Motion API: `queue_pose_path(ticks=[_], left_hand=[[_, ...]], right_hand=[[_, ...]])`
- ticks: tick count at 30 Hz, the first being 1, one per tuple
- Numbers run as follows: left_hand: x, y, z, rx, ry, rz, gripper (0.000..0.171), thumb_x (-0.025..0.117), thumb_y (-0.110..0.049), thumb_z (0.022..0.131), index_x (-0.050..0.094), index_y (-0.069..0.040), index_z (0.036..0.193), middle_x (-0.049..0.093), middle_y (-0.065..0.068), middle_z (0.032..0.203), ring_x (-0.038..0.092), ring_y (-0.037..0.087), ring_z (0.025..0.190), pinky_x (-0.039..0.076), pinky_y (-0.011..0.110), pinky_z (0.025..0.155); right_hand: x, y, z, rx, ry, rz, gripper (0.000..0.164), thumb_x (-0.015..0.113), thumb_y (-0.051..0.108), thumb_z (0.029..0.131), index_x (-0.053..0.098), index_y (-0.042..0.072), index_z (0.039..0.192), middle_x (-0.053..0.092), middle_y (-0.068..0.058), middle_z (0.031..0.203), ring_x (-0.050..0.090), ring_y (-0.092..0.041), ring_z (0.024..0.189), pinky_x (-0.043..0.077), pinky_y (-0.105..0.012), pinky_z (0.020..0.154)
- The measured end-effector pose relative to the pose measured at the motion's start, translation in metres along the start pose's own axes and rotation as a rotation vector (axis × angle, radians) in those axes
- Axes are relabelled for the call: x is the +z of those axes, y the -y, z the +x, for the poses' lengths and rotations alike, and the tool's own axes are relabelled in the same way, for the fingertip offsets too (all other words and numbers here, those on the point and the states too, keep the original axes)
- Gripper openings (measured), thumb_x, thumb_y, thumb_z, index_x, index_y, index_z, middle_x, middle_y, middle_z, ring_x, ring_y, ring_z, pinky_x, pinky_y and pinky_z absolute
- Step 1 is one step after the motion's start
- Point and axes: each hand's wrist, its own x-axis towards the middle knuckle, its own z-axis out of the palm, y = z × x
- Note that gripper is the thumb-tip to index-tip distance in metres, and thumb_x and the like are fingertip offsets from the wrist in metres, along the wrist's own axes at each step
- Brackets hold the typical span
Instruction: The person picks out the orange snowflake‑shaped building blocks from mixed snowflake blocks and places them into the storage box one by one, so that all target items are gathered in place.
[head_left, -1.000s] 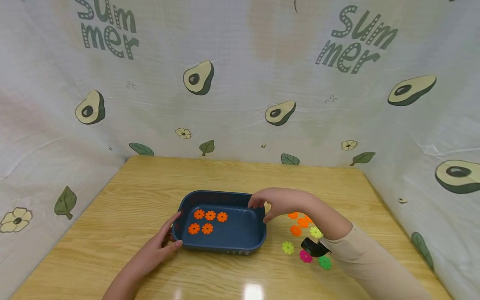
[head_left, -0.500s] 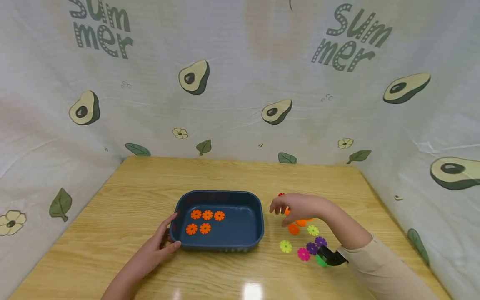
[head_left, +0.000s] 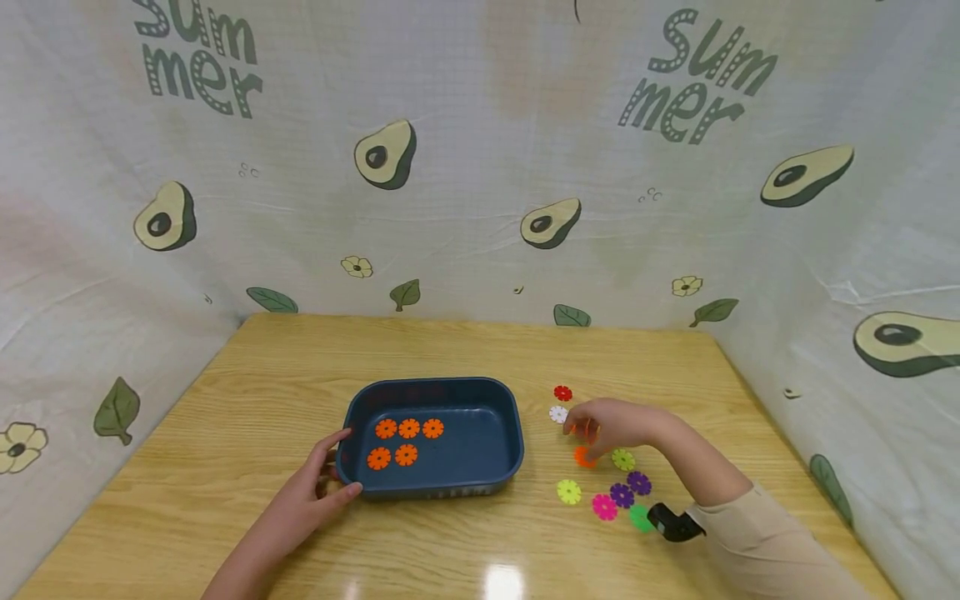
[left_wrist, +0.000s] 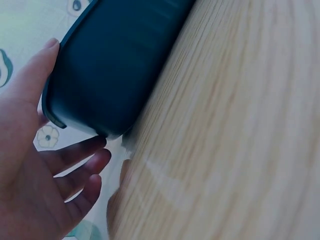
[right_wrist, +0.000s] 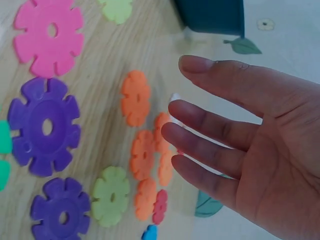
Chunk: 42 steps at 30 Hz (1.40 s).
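So there's a dark blue rectangular plastic-looking tray with rounded corners sitting just left of centre on the table, and the left hand has hold of its left end, thumb at the near corner, fingers at the end wall. Inside, over on the left, are 5 flat round orange notched discs, 3 in a far row and 2 in a near row. The right hand is well right of the tray, fingers loosely bent above a loose bunch of 5 more orange discs, grasping nothing; can't tell if the fingertips touch any. Around that bunch are notched discs too: 1 white and 1 red on the far side, then 2 yellow-green, 2 purple, 1 pink and 1 green nearer. The right wrist view also shows 1 blue disc. It's all on a pale wood-grain table, with white avocado-print cloth behind.
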Motion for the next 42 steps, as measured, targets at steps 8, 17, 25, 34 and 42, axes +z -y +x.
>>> queue_pose_path(ticks=[8,17,25,34,42], left_hand=[[-0.002,-0.001,-0.001,0.044,-0.025,0.022,0.069,0.068,-0.027,0.093,0.031,-0.02,0.151,0.051,0.018,0.131,0.056,0.019,0.097,0.045,0.027,0.074],[-0.001,0.002,-0.002,0.033,-0.009,0.024,0.071,0.067,-0.027,0.094,0.027,-0.022,0.153,0.051,0.017,0.133,0.056,0.019,0.097,0.046,0.027,0.076],[-0.001,-0.001,-0.001,0.025,-0.007,0.03,0.071,0.067,-0.028,0.094,0.027,-0.022,0.153,0.051,0.017,0.132,0.056,0.019,0.096,0.046,0.027,0.075],[-0.002,-0.002,0.0,0.03,-0.006,0.041,0.07,0.066,-0.028,0.095,0.027,-0.022,0.152,0.053,0.016,0.129,0.056,0.02,0.095,0.045,0.026,0.075],[-0.002,0.0,0.0,0.025,0.009,0.039,0.071,0.066,-0.028,0.095,0.025,-0.022,0.153,0.053,0.015,0.128,0.054,0.019,0.095,0.045,0.026,0.073]], right_hand=[[0.005,-0.015,0.001,-0.015,-0.017,0.01,0.03,0.081,0.0,0.075,0.07,0.009,0.101,0.063,0.0,0.094,0.055,-0.022,0.087,0.048,-0.031,0.074],[0.011,-0.027,0.006,-0.034,-0.032,0.038,0.03,0.079,-0.006,0.072,0.072,0.01,0.096,0.061,0.002,0.09,0.052,-0.021,0.081,0.047,-0.03,0.071],[0.013,-0.029,0.007,-0.029,-0.048,0.034,0.029,0.08,-0.007,0.071,0.071,0.01,0.093,0.059,0.001,0.085,0.049,-0.017,0.076,0.046,-0.029,0.066],[0.015,-0.029,0.01,-0.001,-0.05,0.039,0.029,0.079,-0.009,0.07,0.068,0.012,0.087,0.057,-0.001,0.081,0.047,-0.017,0.073,0.044,-0.028,0.062],[0.014,-0.022,0.009,-0.022,-0.027,0.034,0.029,0.076,-0.013,0.072,0.065,0.009,0.087,0.055,-0.003,0.079,0.046,-0.015,0.071,0.043,-0.027,0.061]])
